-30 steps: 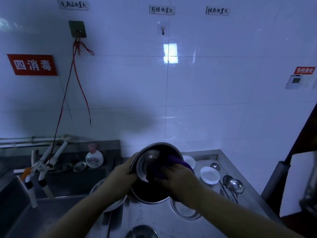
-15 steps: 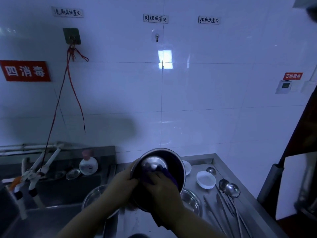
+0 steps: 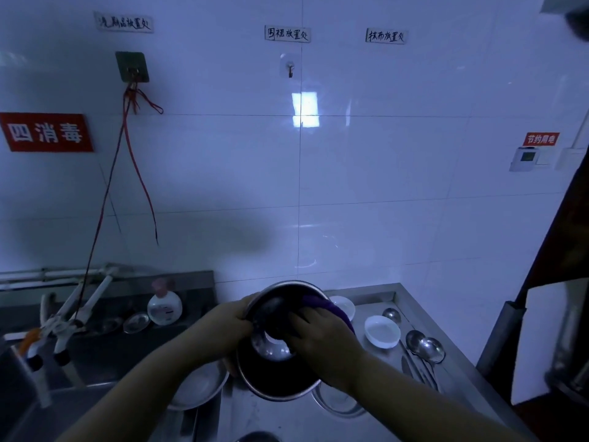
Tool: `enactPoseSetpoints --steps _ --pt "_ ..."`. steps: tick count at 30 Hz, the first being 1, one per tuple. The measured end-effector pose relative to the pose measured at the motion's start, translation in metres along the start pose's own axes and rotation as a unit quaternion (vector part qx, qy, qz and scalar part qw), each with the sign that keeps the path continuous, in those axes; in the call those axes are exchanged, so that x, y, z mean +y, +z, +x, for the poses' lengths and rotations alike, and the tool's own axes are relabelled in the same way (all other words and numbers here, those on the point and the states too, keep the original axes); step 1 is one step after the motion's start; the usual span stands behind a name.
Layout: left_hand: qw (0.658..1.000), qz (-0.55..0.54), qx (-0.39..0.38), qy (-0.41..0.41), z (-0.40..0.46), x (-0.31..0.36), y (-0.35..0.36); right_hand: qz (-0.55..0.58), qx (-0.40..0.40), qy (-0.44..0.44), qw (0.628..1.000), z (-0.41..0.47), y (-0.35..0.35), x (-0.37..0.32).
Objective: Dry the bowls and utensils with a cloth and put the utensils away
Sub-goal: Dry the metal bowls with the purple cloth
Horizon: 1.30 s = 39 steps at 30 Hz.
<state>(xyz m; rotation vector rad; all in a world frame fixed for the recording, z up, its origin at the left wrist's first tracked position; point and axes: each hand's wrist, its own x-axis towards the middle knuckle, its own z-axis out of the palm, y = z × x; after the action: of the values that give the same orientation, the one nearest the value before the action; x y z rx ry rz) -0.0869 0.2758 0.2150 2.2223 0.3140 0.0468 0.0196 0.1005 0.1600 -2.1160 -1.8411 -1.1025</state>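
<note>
Drying station, seen from behind the person's shoulders. Nearest the viewer, a steel bowl [image 3: 277, 342] is held tilted above the metal counter [image 3: 376, 419], its mouth turned up and toward the person. The left hand [image 3: 228, 330] grips the bowl's left rim, fingers curled over the edge. The right hand [image 3: 322, 339] lies inside the mouth, pressing a purple cloth [image 3: 331, 309] against the inner wall; its fingers appear bent over the wad, though the dim light leaves their exact curl uncertain. The cloth bunches at the upper right rim, so the undried wall lies left of and below the fingertips, and a sweep round the wall, judged from this pose, would carry the right hand that way while the left hand holds the bowl. Beneath the bowl, further steel bowls [image 3: 197, 387] rest on the counter. Beyond the right hand, a white dish [image 3: 381, 331] sits near the ladles [image 3: 425, 346], whose handles run toward the viewer; these utensils lie nearer the right hand and are not yet put away. Farthest, a soap bottle [image 3: 164, 306] stands by the tiled wall [image 3: 382, 202].
</note>
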Motion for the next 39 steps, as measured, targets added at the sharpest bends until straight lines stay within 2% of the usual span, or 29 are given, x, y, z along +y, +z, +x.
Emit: enactPoseSetpoints --steps 5,7,9,15,20,23,26,29,31,33,36,39 --pt "1.000 0.028 0.001 -0.003 0.007 -0.001 0.014 -0.037 -0.004 -0.087 0.996 0.012 0.005 0.005" --pt "0.999 0.039 0.001 0.009 0.007 0.001 0.015 -0.026 -0.002 -0.089 0.996 0.012 0.004 0.008" --pt "0.998 0.058 0.024 0.016 0.007 0.001 0.010 -0.007 0.002 -0.047 0.999 0.008 0.003 0.011" --pt "0.991 0.000 0.135 0.014 0.015 0.000 0.013 0.070 -0.010 0.137 0.988 -0.016 0.007 -0.010" --pt "0.977 -0.087 0.195 -0.001 0.018 -0.010 0.030 0.208 -0.063 0.184 0.959 -0.012 0.008 -0.038" --pt "0.975 -0.121 0.186 -0.005 0.019 -0.015 0.028 0.231 -0.104 0.151 0.956 -0.012 0.006 -0.034" --pt "0.979 -0.146 0.141 -0.016 0.021 -0.018 0.020 0.166 -0.146 0.064 0.973 -0.021 0.007 -0.019" --pt "0.990 -0.109 0.073 -0.046 0.023 -0.020 0.003 0.056 -0.079 -0.029 0.995 -0.033 0.012 -0.005" --pt "0.995 -0.062 0.028 -0.078 0.023 -0.020 -0.007 0.022 -0.026 -0.063 0.997 -0.034 0.016 0.001" --pt "0.994 -0.059 0.014 -0.096 0.023 -0.021 -0.013 0.024 -0.005 -0.074 0.997 -0.033 0.017 0.002" --pt "0.995 -0.054 0.020 -0.081 0.021 -0.026 -0.012 0.043 -0.026 -0.071 0.996 -0.030 0.021 0.001" --pt "0.992 0.106 0.059 -0.035 0.011 -0.037 -0.005 0.083 -0.081 -0.022 0.993 -0.029 0.022 0.002"
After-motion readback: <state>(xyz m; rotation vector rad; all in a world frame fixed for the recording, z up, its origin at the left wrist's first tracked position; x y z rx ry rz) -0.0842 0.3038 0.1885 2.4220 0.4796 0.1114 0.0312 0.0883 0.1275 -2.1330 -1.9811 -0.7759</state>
